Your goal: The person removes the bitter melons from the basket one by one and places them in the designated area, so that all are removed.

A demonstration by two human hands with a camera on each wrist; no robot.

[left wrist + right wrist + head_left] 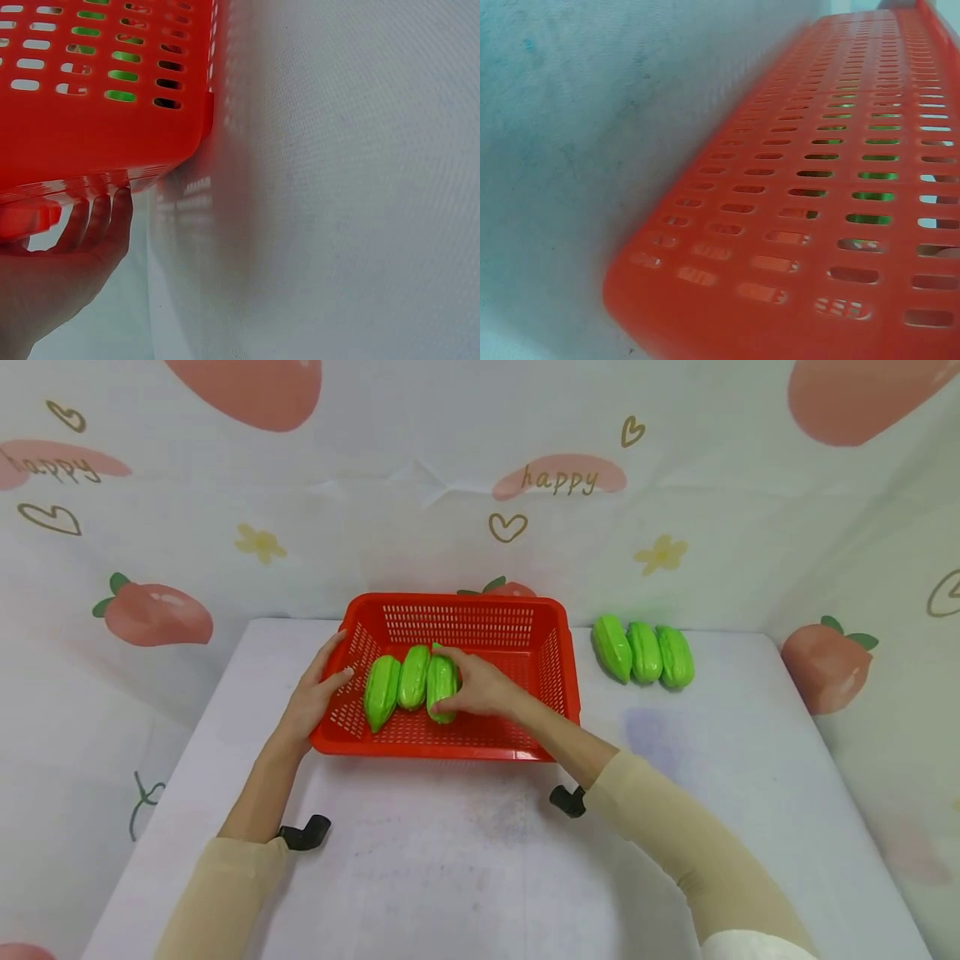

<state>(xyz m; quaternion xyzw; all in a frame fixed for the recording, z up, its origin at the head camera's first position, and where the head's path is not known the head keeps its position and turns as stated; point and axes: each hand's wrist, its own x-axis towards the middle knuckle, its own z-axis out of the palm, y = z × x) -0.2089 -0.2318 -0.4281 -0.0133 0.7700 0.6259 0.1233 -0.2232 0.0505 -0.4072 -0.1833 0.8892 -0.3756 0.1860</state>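
Note:
A red perforated plastic basket (442,750) stands on the table with three glossy, ridged, elongated green fruits in its left half. My right hand (483,685) reaches over the basket's front rim and grips the rightmost one, a ridged green fruit (442,693), thumb at its near end and fingers at its far end. Beside it lie the middle fruit (414,678) and the left fruit (382,692). At the basket's left side, my left hand (306,702) holds the rim, its fingers (120,217) against the outer wall. Only slots and bits of green show in the right wrist view.
Three more ridged green fruits (645,652) lie in a row on the white table (450,860), right of the basket near the back edge. A patterned cloth (420,468) hangs behind the table. Black wrist mounts (306,833) stick out from both wrists.

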